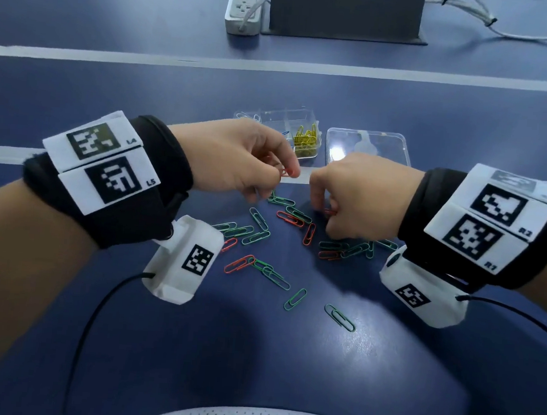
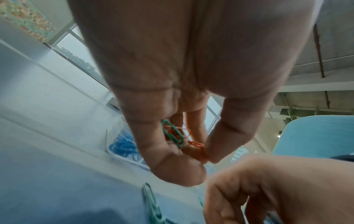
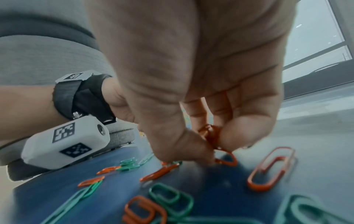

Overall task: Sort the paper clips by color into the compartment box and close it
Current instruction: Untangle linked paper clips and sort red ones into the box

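Note:
Red and green paper clips [image 1: 289,220] lie scattered on the blue table in front of me. My left hand [image 1: 288,172] hovers above the pile and pinches a red clip [image 2: 199,149] between thumb and finger, with a green clip [image 2: 173,133] and more red ones tucked in its palm. My right hand [image 1: 325,213] reaches down into the pile and pinches red clips [image 3: 212,136] in its fingertips. Behind the hands stands the clear compartment box [image 1: 274,117], with yellow clips [image 1: 305,139] in one compartment and blue clips [image 2: 124,146] in another. Its clear lid [image 1: 368,147] lies to the right.
A white power strip [image 1: 244,5] and a dark grey upright panel [image 1: 345,11] sit at the far side of the table. White cables [image 1: 477,18] run at the back right. A white stripe [image 1: 276,66] crosses the table top.

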Motion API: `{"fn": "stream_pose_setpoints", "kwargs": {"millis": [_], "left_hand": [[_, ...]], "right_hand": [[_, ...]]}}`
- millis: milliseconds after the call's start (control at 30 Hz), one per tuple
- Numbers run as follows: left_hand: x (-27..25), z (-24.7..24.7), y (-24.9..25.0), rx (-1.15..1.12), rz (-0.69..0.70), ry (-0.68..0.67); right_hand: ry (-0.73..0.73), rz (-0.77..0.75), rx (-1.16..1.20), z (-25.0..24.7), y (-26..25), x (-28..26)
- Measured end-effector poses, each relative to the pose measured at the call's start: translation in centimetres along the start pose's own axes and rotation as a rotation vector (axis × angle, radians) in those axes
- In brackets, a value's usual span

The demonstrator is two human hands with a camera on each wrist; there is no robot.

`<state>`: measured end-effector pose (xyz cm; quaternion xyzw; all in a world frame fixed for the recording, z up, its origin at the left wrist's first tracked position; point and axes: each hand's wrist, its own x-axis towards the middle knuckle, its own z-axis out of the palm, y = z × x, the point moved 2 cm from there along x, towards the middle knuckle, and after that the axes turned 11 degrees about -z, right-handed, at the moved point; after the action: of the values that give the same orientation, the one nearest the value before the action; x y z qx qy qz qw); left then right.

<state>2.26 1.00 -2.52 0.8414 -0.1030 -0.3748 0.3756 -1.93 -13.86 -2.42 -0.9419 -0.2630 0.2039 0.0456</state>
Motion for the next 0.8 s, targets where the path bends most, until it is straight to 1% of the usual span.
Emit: {"fn": "stream_pose_setpoints", "kwargs": {"millis": [133, 233, 333, 400, 467, 567, 667, 733, 800], "left_hand": [[0.5, -1.4, 0.9, 0.026, 0.033, 0.048], [1.4, -2.9, 1.7, 0.093, 0.05, 0.139], [2.4, -4.1, 2.5, 0.112, 0.046, 0.242], [3.0, -4.5, 3.0, 0.104, 0.033, 0.256], [3.5, -4.8, 3.4, 0.078, 0.021, 0.251], [4.1, -5.2, 3.7, 0.047, 0.019, 0.26], [4.6, -5.5, 3.5, 0.039, 0.035, 0.301], [5.0, -5.7, 3.4, 0.077, 0.056, 0.345], [5.3, -5.7, 3.5, 0.164, 0.077, 0.393]], "right_hand": [[-0.015, 0.032, 0.059, -1.2, 0.6, 0.4], [0.065, 0.054, 0.131, -3.5, 1.5, 1.5], [0.125, 0.095, 0.333, -5.7, 2.9, 3.1], [0.19, 0.103, 0.454, -6.7, 3.7, 4.2], [0.244, 0.11, 0.517, -7.3, 4.3, 5.2], [0.275, 0.142, 0.544, -7.8, 5.1, 6.6], [0.283, 0.181, 0.577, -7.8, 5.8, 7.3], [0.278, 0.206, 0.587, -7.6, 6.1, 7.5], [0.273, 0.233, 0.586, -7.5, 6.2, 7.6]]}}
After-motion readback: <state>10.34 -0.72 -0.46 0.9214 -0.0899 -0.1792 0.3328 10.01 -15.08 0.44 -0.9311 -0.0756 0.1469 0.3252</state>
